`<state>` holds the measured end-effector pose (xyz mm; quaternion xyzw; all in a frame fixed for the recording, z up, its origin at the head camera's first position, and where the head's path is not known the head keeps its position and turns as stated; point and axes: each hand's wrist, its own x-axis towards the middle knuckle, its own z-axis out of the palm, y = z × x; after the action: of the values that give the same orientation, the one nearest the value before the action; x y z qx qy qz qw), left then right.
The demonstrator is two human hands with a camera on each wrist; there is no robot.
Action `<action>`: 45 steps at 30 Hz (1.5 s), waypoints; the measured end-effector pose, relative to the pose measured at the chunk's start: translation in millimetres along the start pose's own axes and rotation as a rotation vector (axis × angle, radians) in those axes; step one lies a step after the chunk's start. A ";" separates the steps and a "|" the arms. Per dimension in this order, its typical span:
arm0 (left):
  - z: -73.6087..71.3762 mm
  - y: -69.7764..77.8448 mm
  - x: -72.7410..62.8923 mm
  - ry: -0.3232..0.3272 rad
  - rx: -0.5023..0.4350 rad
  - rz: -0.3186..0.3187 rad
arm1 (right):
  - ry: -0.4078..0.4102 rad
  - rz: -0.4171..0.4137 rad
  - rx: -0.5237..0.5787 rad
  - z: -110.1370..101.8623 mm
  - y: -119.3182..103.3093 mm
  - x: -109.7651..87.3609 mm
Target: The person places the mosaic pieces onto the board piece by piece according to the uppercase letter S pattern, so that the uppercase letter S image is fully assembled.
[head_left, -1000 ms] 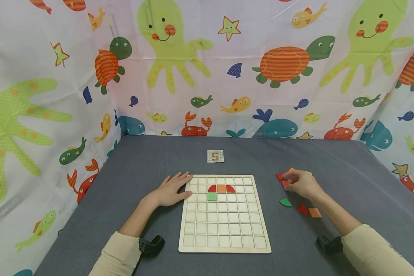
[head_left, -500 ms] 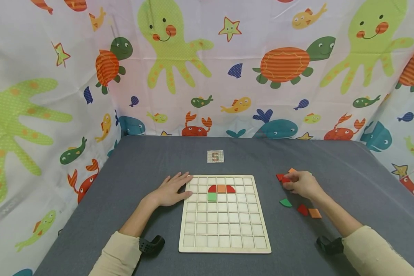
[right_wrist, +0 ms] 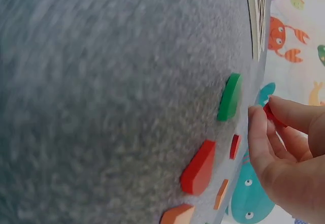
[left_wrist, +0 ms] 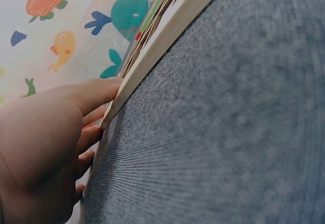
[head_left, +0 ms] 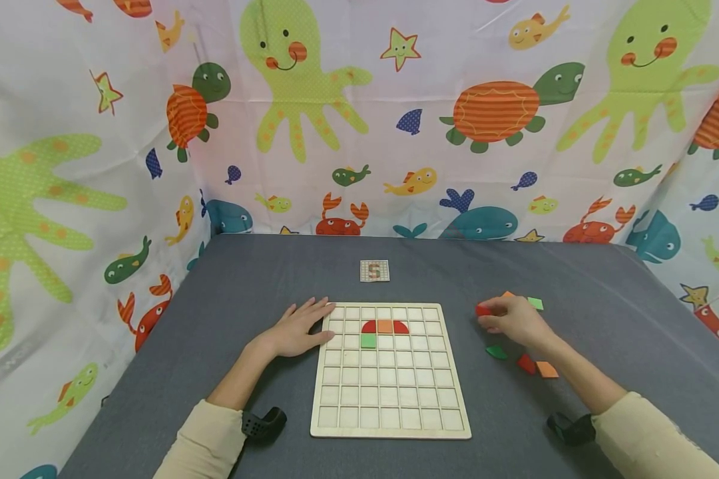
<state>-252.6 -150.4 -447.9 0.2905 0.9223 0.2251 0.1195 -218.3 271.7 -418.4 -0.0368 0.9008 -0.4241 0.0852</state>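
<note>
My left hand point(head_left: 296, 331) lies with straight fingers on the left edge of the wooden grid board point(head_left: 368, 418); the left wrist view shows its thumb point(left_wrist: 109, 84) on the board's rim. On the board, two red quarter-circle pieces point(head_left: 369, 327) flank an orange square point(head_left: 385, 326), with a green square point(head_left: 368, 341) below the left one. Right of the board, my right hand point(head_left: 518, 322) pinches a red piece point(right_wrist: 272, 115) between thumb and fingers. Its full shape is hidden by the fingers.
Around my right hand lie a green quarter-circle point(head_left: 496, 352), a red quarter-circle point(head_left: 526, 364), an orange square point(head_left: 547, 370), a light green piece point(head_left: 535, 303) and another red piece point(right_wrist: 235, 147). A small patterned card point(head_left: 374, 271) lies behind the board.
My right hand has shifted slightly left with the red piece, uncovering the light green piece behind it. My left hand stays on the board.
</note>
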 end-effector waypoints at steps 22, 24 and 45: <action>1.1 -0.3 0.7 0.006 0.002 -0.002 | -0.126 0.014 0.242 31.9 -21.7 -0.7; 1.2 -0.3 0.8 0.006 0.002 -0.003 | -0.120 0.023 0.231 35.7 -23.8 -0.2; 0.9 1.4 -0.3 0.011 0.008 -0.003 | -0.197 -0.032 0.207 66.0 -45.8 0.7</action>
<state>-251.4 -149.2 -447.9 0.2885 0.9242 0.2228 0.1138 -207.0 192.3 -424.5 -0.0838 0.8388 -0.5105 0.1697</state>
